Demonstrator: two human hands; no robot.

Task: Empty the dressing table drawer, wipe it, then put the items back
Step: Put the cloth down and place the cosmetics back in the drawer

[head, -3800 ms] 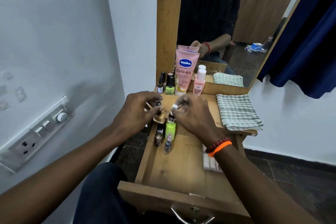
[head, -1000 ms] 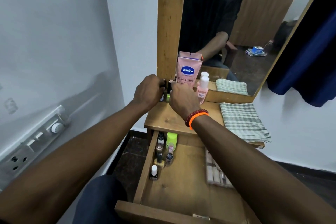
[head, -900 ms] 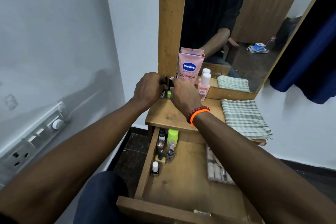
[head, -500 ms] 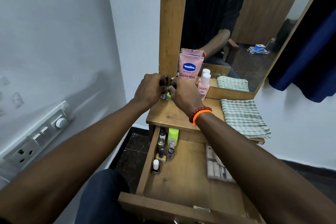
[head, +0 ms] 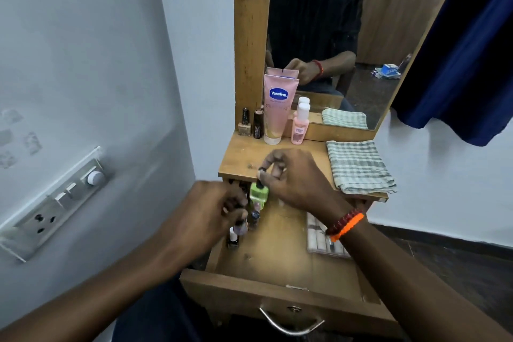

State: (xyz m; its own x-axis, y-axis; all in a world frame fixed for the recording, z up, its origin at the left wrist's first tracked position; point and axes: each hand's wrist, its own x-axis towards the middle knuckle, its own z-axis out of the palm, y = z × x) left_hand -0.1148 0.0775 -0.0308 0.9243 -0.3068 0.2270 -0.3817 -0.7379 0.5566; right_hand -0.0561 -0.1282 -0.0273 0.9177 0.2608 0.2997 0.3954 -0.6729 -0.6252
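Well into the putting-back stage, by the look of it; right hand (head: 294, 178) pinching the green bottle (head: 259, 193) by its cap above the open drawer (head: 277, 255); left hand (head: 213, 214) gripping a small lilac bottle (head: 240, 228) at the drawer's left wall; still waiting on the tabletop (head: 244, 159): Vaseline tube (head: 277, 111), pink bottle (head: 300, 126), two little bottles.

Single head-worn wide-angle view, directed forward and downward at close range; the open drawer (head: 280, 258) is seen at 6 o'clock, the mirror (head: 333, 36) at 12 o'clock.
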